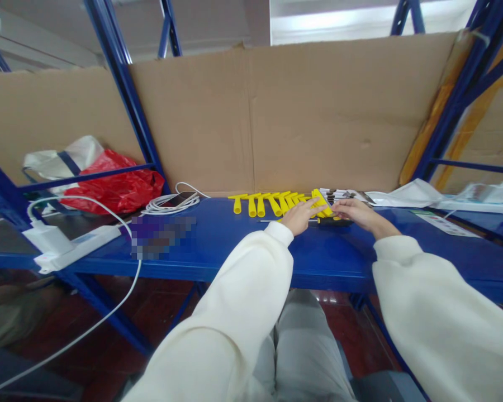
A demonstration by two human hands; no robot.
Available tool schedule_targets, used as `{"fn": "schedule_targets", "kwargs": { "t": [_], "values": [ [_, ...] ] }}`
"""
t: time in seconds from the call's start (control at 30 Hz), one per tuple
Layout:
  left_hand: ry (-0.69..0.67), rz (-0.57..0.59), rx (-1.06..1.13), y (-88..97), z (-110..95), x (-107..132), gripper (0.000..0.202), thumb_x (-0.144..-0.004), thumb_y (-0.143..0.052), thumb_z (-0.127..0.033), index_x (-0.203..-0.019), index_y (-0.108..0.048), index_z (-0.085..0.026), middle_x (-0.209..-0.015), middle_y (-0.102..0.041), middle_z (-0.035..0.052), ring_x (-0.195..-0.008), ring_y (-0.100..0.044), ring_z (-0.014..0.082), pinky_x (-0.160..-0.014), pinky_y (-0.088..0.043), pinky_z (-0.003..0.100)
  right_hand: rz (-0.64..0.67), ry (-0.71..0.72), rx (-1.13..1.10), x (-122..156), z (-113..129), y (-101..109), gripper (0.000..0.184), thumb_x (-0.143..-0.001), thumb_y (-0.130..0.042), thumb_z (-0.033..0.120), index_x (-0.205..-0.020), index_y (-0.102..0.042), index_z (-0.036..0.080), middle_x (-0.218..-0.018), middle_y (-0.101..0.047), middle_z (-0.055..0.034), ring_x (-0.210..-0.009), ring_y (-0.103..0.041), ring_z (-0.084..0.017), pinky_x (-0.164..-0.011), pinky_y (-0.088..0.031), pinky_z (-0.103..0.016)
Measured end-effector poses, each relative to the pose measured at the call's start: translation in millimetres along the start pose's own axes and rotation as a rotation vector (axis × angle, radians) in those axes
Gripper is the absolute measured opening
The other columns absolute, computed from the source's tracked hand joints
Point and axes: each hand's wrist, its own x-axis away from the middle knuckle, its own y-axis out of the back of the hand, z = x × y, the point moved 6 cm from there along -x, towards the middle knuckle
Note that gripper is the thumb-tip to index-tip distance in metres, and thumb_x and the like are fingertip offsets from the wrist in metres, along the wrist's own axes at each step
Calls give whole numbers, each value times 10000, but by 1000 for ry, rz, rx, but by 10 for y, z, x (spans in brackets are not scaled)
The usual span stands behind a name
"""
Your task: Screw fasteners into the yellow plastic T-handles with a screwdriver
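Note:
Several yellow T-shaped plastic pieces (260, 205) stand in a row along the back of the blue shelf. My left hand (300, 216) reaches over the right end of the row, fingers stretched out towards a yellow piece (321, 201). On the other side of that piece is my right hand (356, 214), its fingers bent and pinched together; what they hold, if anything, is too small to make out. A screwdriver (337, 221) with a black and yellow handle lies beneath both hands, its thin shaft pointing left. Several white and dark slim parts (339, 194) lie just behind my right hand.
Coiled white cable (170, 204) and a red plastic bag (117, 177) lie to the left. A white power strip (81, 247) with a plugged-in charger sits at the left front. White plastic packaging (406, 195) and a printed sheet (446, 224) lie right. Cardboard (310, 111) walls the back.

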Motion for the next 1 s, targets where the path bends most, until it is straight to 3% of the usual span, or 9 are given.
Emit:
{"fn": "schedule_targets", "kwargs": {
  "t": [0.23,0.37,0.53,0.7,0.87,1.0],
  "values": [
    [22,32,-86,19,-24,44,870,-952,-420,77,-1704,-532,-345,-1833,-427,55,-1529,-613,257,-1280,-511,458,-70,-2,8,-12,-15,54,321,-656,-866,425,-651,-610,231,-603,-544,15,-574,-444,-119,-550,-375,-251],
    [93,87,-103,21,94,103,897,-921,-475,78,-1716,-518,-335,-1843,-405,67,-1520,-623,282,-1270,-523,461,-269,10,13,-21,-54,317,272,-771,-783,345,-640,-568,244,-572,-504,18,-568,-466,-142,-558,-402,-268],
    [59,69,-88,24,103,108,932,-910,-490,79,-1729,-489,-367,-1844,-405,60,-1520,-620,274,-1295,-489,466,-542,-197,416,-15,-237,675,260,-818,-707,226,-583,-596,239,-618,-627,-47,-775,-694,-253,-714,-532,-326],
    [38,96,-80,-12,52,85,897,-931,-452,81,-1724,-501,-335,-1845,-402,70,-1549,-599,276,-1301,-485,465,-499,-361,673,-75,-476,765,213,-832,-714,237,-621,-686,222,-767,-747,-124,-917,-779,-323,-780,-602,-373],
    [11,85,-73,10,20,89,883,-930,-441,94,-1712,-524,-308,-1837,-413,94,-1558,-594,273,-1318,-470,464,-457,-331,773,-177,-596,820,148,-871,-709,277,-774,-798,209,-772,-766,-141,-921,-803,-358,-745,-624,-405],
    [19,81,-74,29,-6,94,882,-932,-429,96,-1708,-532,-311,-1820,-438,111,-1538,-611,282,-1303,-484,466,-444,-346,818,-270,-689,877,196,-877,-696,275,-921,-853,166,-938,-824,-192,-1007,-816,-384,-806,-636,-416]
  ]
}}
